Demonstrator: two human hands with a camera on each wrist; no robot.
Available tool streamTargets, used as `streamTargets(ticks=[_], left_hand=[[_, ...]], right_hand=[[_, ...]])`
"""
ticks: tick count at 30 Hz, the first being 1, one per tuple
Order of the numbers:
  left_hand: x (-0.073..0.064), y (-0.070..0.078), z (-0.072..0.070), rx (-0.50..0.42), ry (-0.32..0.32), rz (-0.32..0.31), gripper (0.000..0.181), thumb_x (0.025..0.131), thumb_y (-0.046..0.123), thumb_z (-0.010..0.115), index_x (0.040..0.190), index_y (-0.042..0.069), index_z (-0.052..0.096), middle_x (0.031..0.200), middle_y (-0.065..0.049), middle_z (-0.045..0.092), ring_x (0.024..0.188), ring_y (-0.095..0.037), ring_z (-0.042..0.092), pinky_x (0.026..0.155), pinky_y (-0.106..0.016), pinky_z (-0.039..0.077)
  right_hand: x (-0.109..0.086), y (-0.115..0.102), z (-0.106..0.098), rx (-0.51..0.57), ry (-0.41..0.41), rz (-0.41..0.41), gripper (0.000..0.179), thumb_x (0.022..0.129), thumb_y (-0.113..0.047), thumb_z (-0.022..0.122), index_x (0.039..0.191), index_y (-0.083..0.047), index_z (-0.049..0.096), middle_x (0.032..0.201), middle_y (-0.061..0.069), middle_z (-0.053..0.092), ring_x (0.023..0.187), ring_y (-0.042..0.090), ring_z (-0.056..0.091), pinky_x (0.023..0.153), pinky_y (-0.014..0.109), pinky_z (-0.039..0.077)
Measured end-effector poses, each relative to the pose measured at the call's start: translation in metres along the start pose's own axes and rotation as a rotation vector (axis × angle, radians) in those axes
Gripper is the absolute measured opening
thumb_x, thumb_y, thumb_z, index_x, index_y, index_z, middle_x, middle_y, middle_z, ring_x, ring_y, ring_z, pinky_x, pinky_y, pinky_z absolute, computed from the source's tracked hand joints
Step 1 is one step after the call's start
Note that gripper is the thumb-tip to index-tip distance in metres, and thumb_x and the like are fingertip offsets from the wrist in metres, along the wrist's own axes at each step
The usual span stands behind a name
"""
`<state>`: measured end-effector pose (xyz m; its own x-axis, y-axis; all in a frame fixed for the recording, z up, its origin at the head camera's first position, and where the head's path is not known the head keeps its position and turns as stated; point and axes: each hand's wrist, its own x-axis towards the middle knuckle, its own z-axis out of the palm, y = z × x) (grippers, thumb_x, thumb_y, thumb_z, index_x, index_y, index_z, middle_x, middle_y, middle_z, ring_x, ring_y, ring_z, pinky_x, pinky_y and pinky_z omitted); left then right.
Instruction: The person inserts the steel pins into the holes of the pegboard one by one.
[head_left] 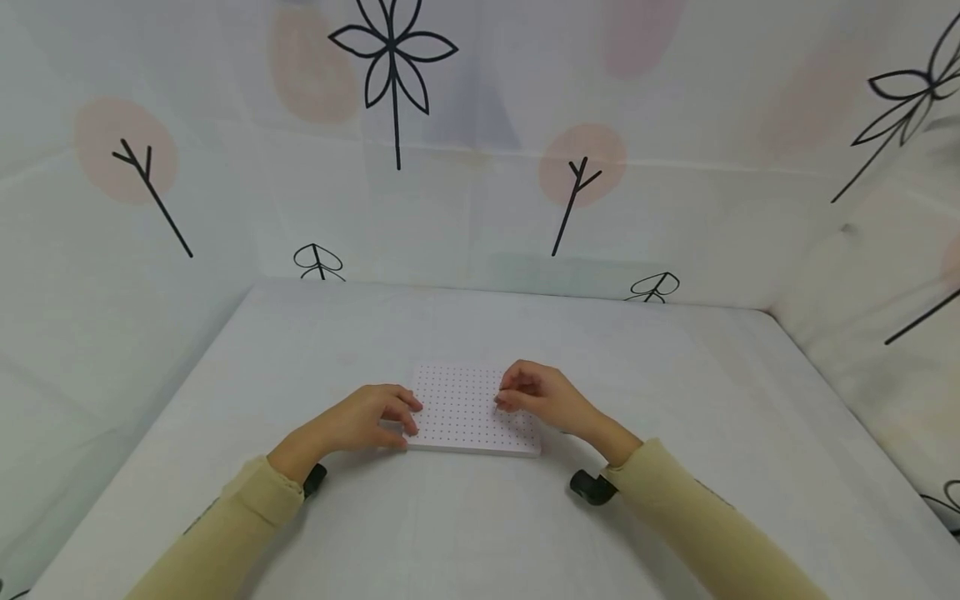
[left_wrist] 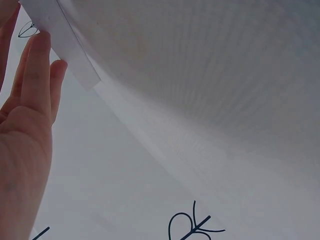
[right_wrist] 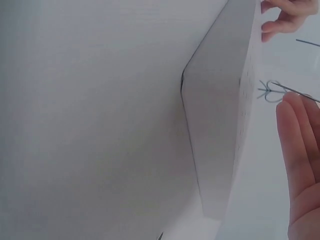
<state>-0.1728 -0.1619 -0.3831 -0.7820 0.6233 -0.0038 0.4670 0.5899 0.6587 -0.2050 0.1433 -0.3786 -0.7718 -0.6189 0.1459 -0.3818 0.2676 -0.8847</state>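
1. From afar, I watch my right hand (head_left: pixel 551 400) pinch a thin pin (right_wrist: pixel 290 90) over the white board's (head_left: pixel 461 408) right half.
2. My left hand's (head_left: pixel 367 417) fingers, loosely spread, touch its left edge; I'd steady it there.
3. The board lies well inside the surface's (head_left: pixel 450 517) far and side edges, allowing elbow room.

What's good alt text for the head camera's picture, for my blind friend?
A person's left hand touches the left edge of a dotted white rectangular board on a white table, while the right hand pinches a thin, dark, needle-like object, barely visible here, over the board's right side. Behind is a white backdrop with black line-drawn plants.
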Motion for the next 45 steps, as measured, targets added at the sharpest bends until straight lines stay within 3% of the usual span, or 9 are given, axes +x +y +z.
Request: streamTargets(ticks=[7, 16, 24, 32, 39, 45], left_hand=[[0.001, 0.001, 0.000, 0.005, -0.003, -0.004, 0.013, 0.075, 0.006, 0.076, 0.082, 0.017, 0.072, 0.114, -0.003, 0.059, 0.115, -0.028, 0.049, 0.095, -0.041, 0.044], [0.001, 0.000, 0.000, 0.014, -0.001, 0.013, 0.013, 0.075, 0.005, 0.076, 0.083, 0.015, 0.072, 0.114, -0.004, 0.059, 0.115, -0.028, 0.049, 0.093, -0.040, 0.045], [0.001, -0.001, 0.000, 0.011, -0.002, 0.015, 0.013, 0.075, 0.006, 0.076, 0.083, 0.015, 0.072, 0.114, -0.004, 0.059, 0.114, -0.028, 0.050, 0.093, -0.040, 0.045], [0.002, -0.002, 0.000, 0.011, -0.003, 0.011, 0.013, 0.075, 0.006, 0.076, 0.083, 0.016, 0.072, 0.114, -0.003, 0.059, 0.114, -0.027, 0.050, 0.093, -0.039, 0.045], [0.001, -0.002, 0.000, 0.013, -0.007, -0.015, 0.014, 0.075, 0.007, 0.077, 0.083, 0.017, 0.072, 0.115, -0.002, 0.058, 0.114, -0.026, 0.050, 0.093, -0.039, 0.045], [0.001, 0.001, -0.001, 0.004, -0.010, -0.012, 0.014, 0.075, 0.006, 0.076, 0.084, 0.016, 0.072, 0.115, -0.003, 0.058, 0.112, -0.027, 0.051, 0.092, -0.039, 0.046]], right_hand=[[0.006, 0.000, 0.008, 0.027, -0.030, -0.032, 0.008, 0.089, 0.001, 0.058, 0.096, 0.003, 0.054, 0.090, 0.014, 0.064, 0.083, 0.026, 0.064, 0.072, 0.035, 0.056], [0.015, 0.000, 0.020, 0.014, -0.039, -0.011, 0.008, 0.089, 0.006, 0.056, 0.096, 0.005, 0.053, 0.091, 0.019, 0.064, 0.085, 0.032, 0.064, 0.072, 0.036, 0.055], [0.014, -0.033, 0.023, -0.060, -0.035, -0.024, 0.006, 0.089, 0.008, 0.055, 0.093, 0.006, 0.052, 0.089, 0.023, 0.063, 0.079, 0.037, 0.063, 0.070, 0.039, 0.055], [0.014, -0.035, 0.021, -0.059, -0.030, -0.001, 0.006, 0.089, 0.008, 0.054, 0.094, 0.006, 0.052, 0.090, 0.024, 0.063, 0.081, 0.037, 0.063, 0.072, 0.042, 0.055], [0.020, -0.008, 0.022, -0.050, -0.024, 0.020, 0.007, 0.089, 0.008, 0.054, 0.096, 0.005, 0.052, 0.092, 0.023, 0.064, 0.084, 0.035, 0.063, 0.072, 0.041, 0.055], [0.021, 0.003, 0.022, -0.092, -0.015, 0.024, 0.007, 0.089, -0.002, 0.060, 0.095, -0.002, 0.055, 0.089, 0.010, 0.065, 0.079, 0.021, 0.064, 0.070, 0.029, 0.055]])
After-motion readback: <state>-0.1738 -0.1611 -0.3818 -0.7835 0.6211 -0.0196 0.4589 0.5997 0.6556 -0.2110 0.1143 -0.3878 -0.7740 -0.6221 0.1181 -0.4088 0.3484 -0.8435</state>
